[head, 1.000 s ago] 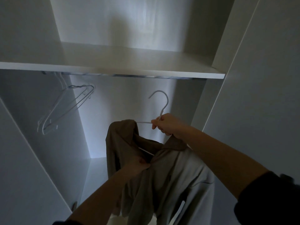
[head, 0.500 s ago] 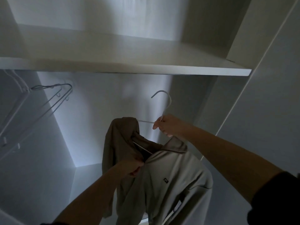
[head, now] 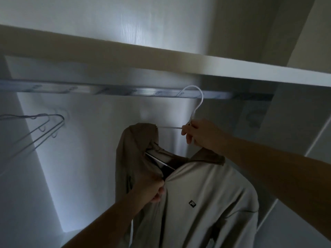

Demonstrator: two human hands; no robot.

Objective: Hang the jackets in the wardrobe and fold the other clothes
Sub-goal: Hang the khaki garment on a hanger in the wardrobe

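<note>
Jacket [head: 197,203]: beige, thin, soft cloth, judged light, limp, slippery on wire; carried on white wire hanger [head: 197,108] inside wardrobe, just under metal rail [head: 125,91]. Hanger neck pinched by right hand [head: 200,133]; best hold judged there. Front near collar gripped by left hand [head: 152,187]. Hook at rail, seating not discernible. Bare hangers [head: 35,129] at left.

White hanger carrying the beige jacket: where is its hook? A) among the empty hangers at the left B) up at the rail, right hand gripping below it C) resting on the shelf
B: the hanger hook overlaps the rail, the right hand gripping its neck.
</note>
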